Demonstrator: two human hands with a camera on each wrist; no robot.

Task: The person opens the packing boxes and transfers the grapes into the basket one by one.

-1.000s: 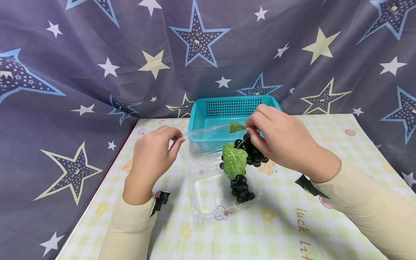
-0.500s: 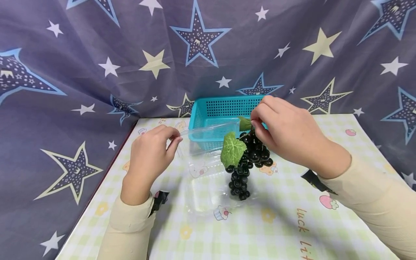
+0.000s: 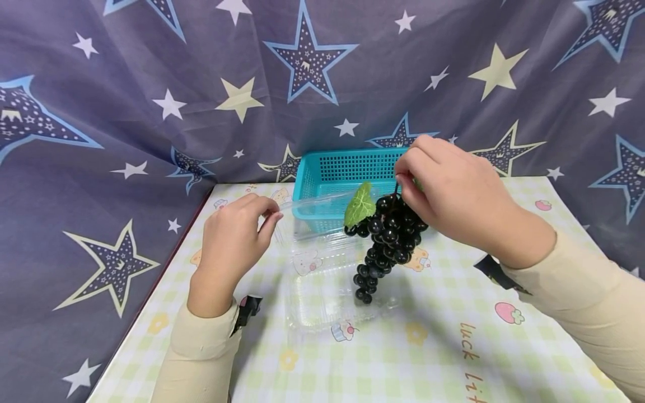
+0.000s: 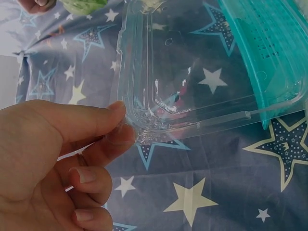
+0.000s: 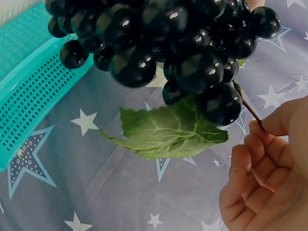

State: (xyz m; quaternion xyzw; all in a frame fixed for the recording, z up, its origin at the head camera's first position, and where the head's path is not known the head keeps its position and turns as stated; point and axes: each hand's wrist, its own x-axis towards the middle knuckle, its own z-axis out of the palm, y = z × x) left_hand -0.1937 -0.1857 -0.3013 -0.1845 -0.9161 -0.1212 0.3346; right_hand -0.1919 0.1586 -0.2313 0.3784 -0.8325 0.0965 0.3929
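Note:
A bunch of black grapes [image 3: 390, 229] with green leaves hangs from my right hand [image 3: 448, 193], which pinches its thin brown stem. In the right wrist view, the stem [image 5: 248, 103] runs to the thumb and forefinger, and a leaf [image 5: 168, 130] droops beside the grapes. My left hand [image 3: 239, 238] pinches the corner of the raised lid of a clear plastic clamshell box [image 3: 312, 302]. The left wrist view shows the lid corner [image 4: 144, 122] between thumb and forefinger. The lowest grapes overlap the box's base in the head view.
A teal plastic basket [image 3: 308, 173] stands behind the box, partly seen through the lid. A checked tablecloth [image 3: 443, 358] covers the table. Behind it hangs a dark curtain [image 3: 211, 61] with a star pattern.
My right hand has risen and moved right, drawing the bunch up so that it hangs at its full length. The left hand has shifted slightly left and still holds the lid.

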